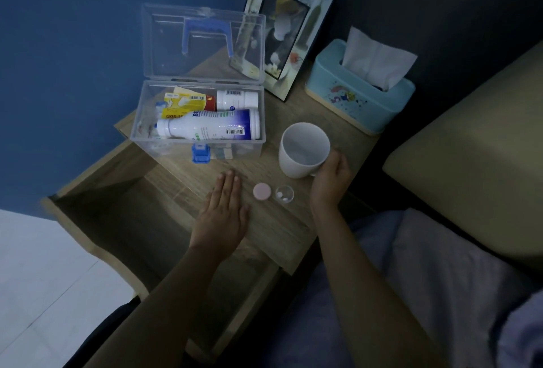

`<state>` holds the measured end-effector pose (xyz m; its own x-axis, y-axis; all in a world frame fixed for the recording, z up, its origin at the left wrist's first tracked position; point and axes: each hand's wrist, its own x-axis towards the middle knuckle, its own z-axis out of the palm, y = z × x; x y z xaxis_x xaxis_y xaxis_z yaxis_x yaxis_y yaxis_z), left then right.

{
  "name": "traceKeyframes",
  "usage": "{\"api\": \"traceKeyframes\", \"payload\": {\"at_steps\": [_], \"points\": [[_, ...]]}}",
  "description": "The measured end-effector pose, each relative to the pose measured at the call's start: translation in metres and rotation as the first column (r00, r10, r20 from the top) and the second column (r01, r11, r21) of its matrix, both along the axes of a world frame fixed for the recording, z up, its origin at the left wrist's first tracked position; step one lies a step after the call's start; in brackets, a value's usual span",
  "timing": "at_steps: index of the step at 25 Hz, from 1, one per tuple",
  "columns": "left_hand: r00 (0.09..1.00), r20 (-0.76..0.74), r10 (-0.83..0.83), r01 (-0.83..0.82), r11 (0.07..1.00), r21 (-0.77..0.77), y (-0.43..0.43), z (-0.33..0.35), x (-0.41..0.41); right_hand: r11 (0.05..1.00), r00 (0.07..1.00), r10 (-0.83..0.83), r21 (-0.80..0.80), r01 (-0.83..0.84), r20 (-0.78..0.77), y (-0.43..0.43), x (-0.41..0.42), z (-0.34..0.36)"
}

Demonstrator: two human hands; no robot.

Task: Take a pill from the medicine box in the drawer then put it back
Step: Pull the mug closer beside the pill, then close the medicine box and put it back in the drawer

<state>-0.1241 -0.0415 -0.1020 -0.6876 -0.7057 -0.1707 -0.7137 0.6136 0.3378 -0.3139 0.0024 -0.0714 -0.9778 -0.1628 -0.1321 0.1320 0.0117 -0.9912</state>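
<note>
Nightstand (264, 229): wood-grain top, dim light; drawer (123, 220) pulled out below it, inside dark.
Medicine box (199, 120): clear plastic, lid stood open, blue latch at front; sits on the top at the back left. Holds white bottles lying flat and a yellow packet.
Mug (304, 150): white, upright, right of the box.
Right hand (330, 182): fingers wrapped around the mug's side.
Left hand (220, 214): flat on the top, palm down, fingers straight, grasping nothing.
Pink cap (261, 191): round, just beside the left hand.
Pill container (284, 193): small, clear, uncapped, just right of the cap; small white pills (282, 193) inside, count unclear.
</note>
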Motion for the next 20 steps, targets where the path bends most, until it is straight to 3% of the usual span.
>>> {"api": "traceKeyframes", "payload": {"at_steps": [4,7,11,14,17,20], "points": [[0.999,0.047,-0.009,0.007,1.000,0.031,0.001,0.010,-0.002,0.985,0.995,0.076,0.160,-0.064,-0.070,0.007,-0.001,0.008],[0.998,-0.056,0.026,-0.021,0.996,0.089,0.000,0.032,0.002,0.977,0.983,0.027,0.212,0.012,-0.180,0.016,-0.008,0.020],[0.978,-0.200,-0.063,0.040,0.992,-0.116,-0.018,0.071,0.012,0.977,0.831,0.049,0.200,0.076,-0.555,0.010,-0.019,0.058],[0.954,-0.300,0.020,-0.084,0.975,-0.204,-0.056,0.098,0.021,0.975,0.744,0.176,0.217,-0.042,-0.644,-0.029,-0.020,0.092],[0.910,-0.353,0.217,-0.270,0.957,-0.110,-0.103,0.106,0.031,0.909,0.706,0.409,0.327,-0.259,-0.577,-0.085,-0.017,0.111],[0.848,-0.297,0.440,-0.412,0.898,0.153,-0.131,0.101,0.035,0.708,0.692,0.665,0.530,-0.467,-0.280,-0.135,-0.023,0.101]]}}
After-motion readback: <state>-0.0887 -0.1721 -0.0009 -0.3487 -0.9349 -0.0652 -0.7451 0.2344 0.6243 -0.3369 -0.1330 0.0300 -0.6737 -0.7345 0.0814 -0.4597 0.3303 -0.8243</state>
